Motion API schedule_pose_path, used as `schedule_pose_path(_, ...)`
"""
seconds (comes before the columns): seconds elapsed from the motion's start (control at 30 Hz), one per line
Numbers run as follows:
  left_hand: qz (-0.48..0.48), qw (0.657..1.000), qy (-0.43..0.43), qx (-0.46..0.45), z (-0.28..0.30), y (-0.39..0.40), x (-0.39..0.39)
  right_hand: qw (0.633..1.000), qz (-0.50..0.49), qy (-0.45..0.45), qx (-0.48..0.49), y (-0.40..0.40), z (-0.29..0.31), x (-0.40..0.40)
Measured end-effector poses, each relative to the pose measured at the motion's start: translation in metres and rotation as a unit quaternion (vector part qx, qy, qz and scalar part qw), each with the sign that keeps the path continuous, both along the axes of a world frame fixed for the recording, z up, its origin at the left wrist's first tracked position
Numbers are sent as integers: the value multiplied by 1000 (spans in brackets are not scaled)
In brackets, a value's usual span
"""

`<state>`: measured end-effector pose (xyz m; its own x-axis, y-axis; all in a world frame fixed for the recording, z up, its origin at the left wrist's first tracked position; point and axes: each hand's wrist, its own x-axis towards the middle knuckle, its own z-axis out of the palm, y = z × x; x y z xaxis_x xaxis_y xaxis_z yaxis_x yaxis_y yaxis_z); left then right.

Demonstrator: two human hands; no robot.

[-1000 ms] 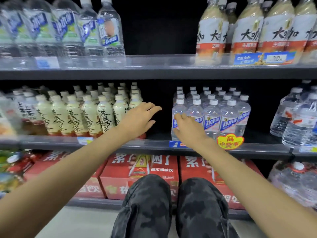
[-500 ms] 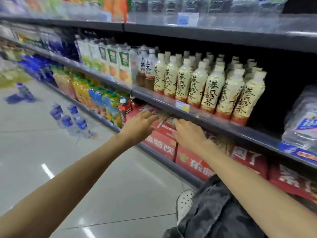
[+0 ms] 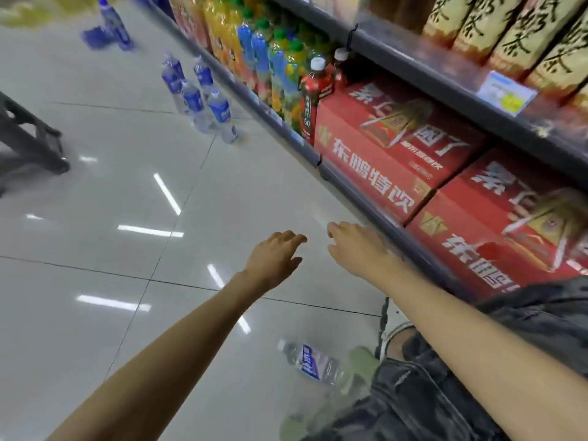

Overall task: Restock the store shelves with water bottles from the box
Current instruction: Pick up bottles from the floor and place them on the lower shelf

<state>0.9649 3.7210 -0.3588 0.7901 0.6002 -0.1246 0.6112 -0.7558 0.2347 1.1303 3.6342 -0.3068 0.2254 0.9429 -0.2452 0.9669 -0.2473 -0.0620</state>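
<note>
Water bottles (image 3: pixel 203 100) with blue labels, upright in a cluster on the floor (image 3: pixel 95 249), well apart from both hands; one more bottle (image 3: pixel 313 366) on its side near the knee. No box identifiable in view. Left hand (image 3: pixel 275 261) and right hand (image 3: pixel 358 246) outstretched over the floor, fingers loosely spread, nothing held. Right hand just beside the bottom shelf edge (image 3: pixel 391 224), in front of red cartons (image 3: pixel 391 148). Step in hand, by judgement: fetching stock. Next move: reach to a bottle, likely the lying one, and a firm grasp round its body.
</note>
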Motion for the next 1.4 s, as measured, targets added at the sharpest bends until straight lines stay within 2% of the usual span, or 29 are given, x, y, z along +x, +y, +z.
schedule_pose_path(0.17, 42, 994, 40, -91, -63, -39, -18, 997, 28, 20, -70, 0, -52, -11)
schedule_pose_path(0.33, 132, 975, 45, -174, -111, -78, -28, 989, 88, 19, -114, 8, -89, -22)
schedule_pose_path(0.47, 240, 939, 37, -245, -143, -113, -35, 980, 137, 17, -142, 8, -116, -31)
schedule_pose_path(0.67, 389, 874, 27, -290, -173, -150, -38, 972, 164, 49, -163, -2, -138, -33)
schedule_pose_path(0.77, 496, 800, -10, -337, -184, -164, -36, 968, 179, 44, -170, -14, -145, -23)
schedule_pose_path(0.87, 614, 693, -57, -374, -194, -175, -25, 962, 198, 22, -185, -22, -154, -19)
schedule_pose_path(1.0, 698, 564, -103, -428, -210, -177, -8, 968, 181, 42, -169, -14, -162, -22)
schedule_pose_path(1.17, 720, 493, -118, -474, -221, -173, 3, 970, 149, 57, -184, -20, -167, -16)
schedule_pose_path(1.23, 725, 483, -117, -477, -224, -170, 7, 968, 138, 55, -202, -25, -169, -10)
schedule_pose_path(1.3, 721, 490, -108, -478, -227, -167, 11, 967, 129, 56, -213, -28, -170, -5)
schedule_pose_path(1.4, 691, 530, -96, -482, -229, -158, 13, 969, 113, 60, -211, -31, -168, 2)
